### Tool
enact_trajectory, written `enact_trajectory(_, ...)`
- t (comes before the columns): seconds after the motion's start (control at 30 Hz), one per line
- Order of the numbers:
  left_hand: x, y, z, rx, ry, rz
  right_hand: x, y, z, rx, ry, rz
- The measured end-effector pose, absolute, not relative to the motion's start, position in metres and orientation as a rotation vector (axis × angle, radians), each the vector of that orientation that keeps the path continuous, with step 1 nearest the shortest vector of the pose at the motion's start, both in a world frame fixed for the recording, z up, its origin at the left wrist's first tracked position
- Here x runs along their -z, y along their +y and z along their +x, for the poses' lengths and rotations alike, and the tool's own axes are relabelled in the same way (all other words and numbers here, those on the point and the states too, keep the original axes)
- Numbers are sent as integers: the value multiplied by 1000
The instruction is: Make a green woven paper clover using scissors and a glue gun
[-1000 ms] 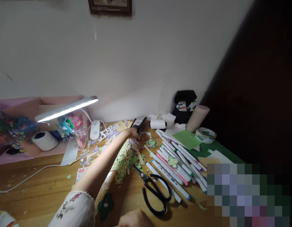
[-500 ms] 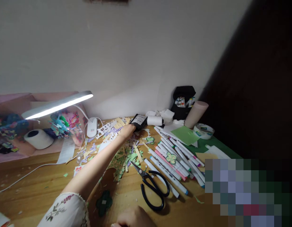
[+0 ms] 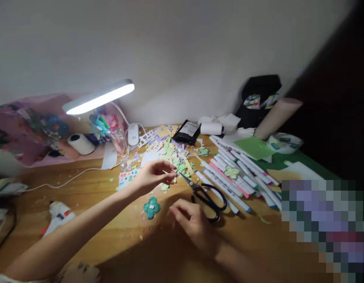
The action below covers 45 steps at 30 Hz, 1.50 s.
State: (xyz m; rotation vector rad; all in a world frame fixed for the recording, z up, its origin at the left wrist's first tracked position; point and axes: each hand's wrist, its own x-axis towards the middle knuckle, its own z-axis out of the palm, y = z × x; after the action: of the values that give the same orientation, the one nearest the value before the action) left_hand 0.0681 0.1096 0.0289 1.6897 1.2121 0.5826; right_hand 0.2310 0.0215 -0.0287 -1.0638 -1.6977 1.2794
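Note:
My left hand [image 3: 156, 175] hovers over the table with its fingers bent in a loose pinch; whatever is between the fingertips is too small to make out. Nearer to me, my right hand [image 3: 193, 224] is curled, its fingertips smeared by motion. Between and below the hands lies a dark green flower-shaped piece [image 3: 151, 208] with a small white square at its centre. Black-handled scissors [image 3: 209, 198] lie just beyond my right hand, partly hidden by it. Paper scraps [image 3: 182, 159] are heaped behind my left hand, and a black pouch [image 3: 187, 132] with a white label lies behind them.
Several markers [image 3: 225, 177] are spread at the right, with a pale green flower [image 3: 231, 171] on top. A lit lamp [image 3: 101, 99] stands at the left near a pink-wrapped bundle [image 3: 117, 137]. A glue gun [image 3: 59, 216] lies at left. A sticker sheet [image 3: 125, 179] is beside my left wrist.
My left hand has come back from the black pouch towards me. My right hand has risen further into view. The camera's view has shifted, showing more of the table's near side.

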Motion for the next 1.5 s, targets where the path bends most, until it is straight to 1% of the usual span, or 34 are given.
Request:
enact_trajectory(0.07, -22, 76, 58, -618, 1193, 1343, 34, 22, 230, -1212, -1587, -1061)
enact_trajectory(0.17, -7, 42, 50, -678, 1097, 855, 41, 20, 228, -1136, -1579, -983)
enact_trajectory(0.27, 5, 22, 47, -703, 1020, 687, 43, 16, 226, -1083, -1696, -896)
enact_trajectory(0.47, 11, 11, 45, -670, 1062, 722, 39, 11, 223, -964, -1789, -856)
enact_trajectory(0.7, 8, 11, 49, -702, 1083, 754, 34, 8, 227, -969, -1855, -954)
enact_trajectory(0.83, 11, 11, 47, -757, 1117, 940, 37, 8, 228, -967, -1808, -952)
enact_trajectory(0.9, 15, 16, 38, -820, 1278, 1233, 40, 9, 229, -1049, -1737, -991)
enact_trajectory(1.0, 23, 31, 14, -887, 1680, 1651, 43, 13, 231, -1259, -1596, -1091)
enact_trajectory(1.13, 31, 50, -19, -940, 1952, 1748, 44, 19, 233, -1468, -1393, -1203)
enact_trajectory(1.23, 32, 53, -24, -888, 1926, 1856, 41, 22, 234, -1595, -1304, -1214)
enact_trajectory(1.4, 35, 48, -9, -738, 1732, 2044, 38, 24, 233, -1890, -1173, -1069)
enact_trajectory(1.5, 34, 49, -9, -702, 1797, 2059, 41, 22, 233, -1973, -1189, -1057)
